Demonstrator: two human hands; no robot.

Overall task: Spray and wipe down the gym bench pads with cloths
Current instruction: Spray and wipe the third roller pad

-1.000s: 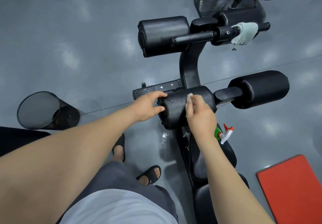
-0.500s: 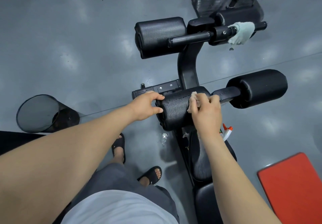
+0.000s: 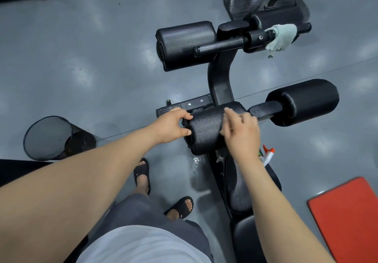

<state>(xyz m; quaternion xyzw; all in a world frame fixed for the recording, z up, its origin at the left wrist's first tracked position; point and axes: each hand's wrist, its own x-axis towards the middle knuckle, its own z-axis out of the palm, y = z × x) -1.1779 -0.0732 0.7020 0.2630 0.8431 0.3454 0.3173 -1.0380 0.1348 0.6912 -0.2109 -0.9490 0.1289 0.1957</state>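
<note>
A grey floor is seen under a black bench, with a red mat at the lower right and a mesh bin at the left. The near roller pad is found at the middle of the view, on the left side of the bench frame. Raised lettering is seen on the bracket beside it, too faint to be read.

The left hand is stretched forward, and the pad's left end is gripped between curled fingers and thumb. The right hand, blurred, is laid over the pad's top, fingers bent round a pale cloth, of which only a scrap is shown.

A green towel is draped on the far bar. A spray bottle is half hidden behind the right forearm.
</note>
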